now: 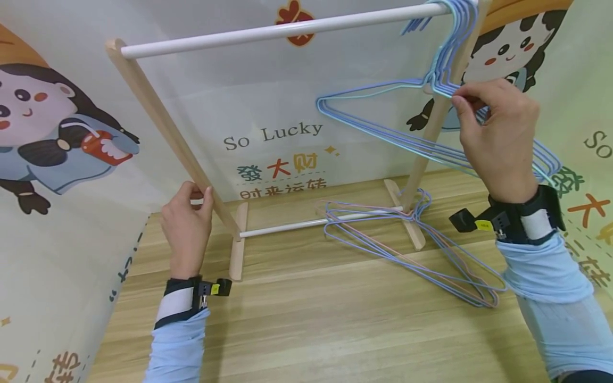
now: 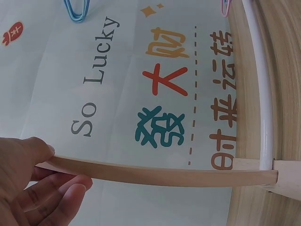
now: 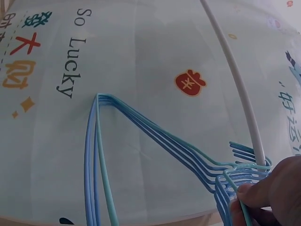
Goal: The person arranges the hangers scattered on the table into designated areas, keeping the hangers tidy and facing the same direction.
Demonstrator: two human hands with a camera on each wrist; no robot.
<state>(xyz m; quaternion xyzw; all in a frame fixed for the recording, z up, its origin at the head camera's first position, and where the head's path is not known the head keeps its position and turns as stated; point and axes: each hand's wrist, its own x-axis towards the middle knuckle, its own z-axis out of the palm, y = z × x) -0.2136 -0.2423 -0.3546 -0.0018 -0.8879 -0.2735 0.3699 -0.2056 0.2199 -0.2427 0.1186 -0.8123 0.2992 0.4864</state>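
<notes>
Several blue hangers point(image 1: 383, 121) hang bunched at the right end of the white rail point(image 1: 287, 30) of a wooden rack. Just below their hooks, my right hand point(image 1: 503, 127) pinches a light-blue hanger point(image 3: 104, 155) by its shoulder between thumb and fingers. On the other side, my left hand point(image 1: 188, 226) holds the rack's left wooden post point(image 1: 167, 125); the left wrist view shows thumb and fingers on either side of the post point(image 2: 141, 173). Below the bunch, more blue and pink hangers point(image 1: 383, 250) lie in a heap at the rack's right foot.
The rack stands on a wood-grain table point(image 1: 306, 324), with a white lower bar point(image 1: 287, 227) between its feet. Behind it is a printed backdrop point(image 1: 268, 106) with cartoon figures and lettering, which also covers both sides.
</notes>
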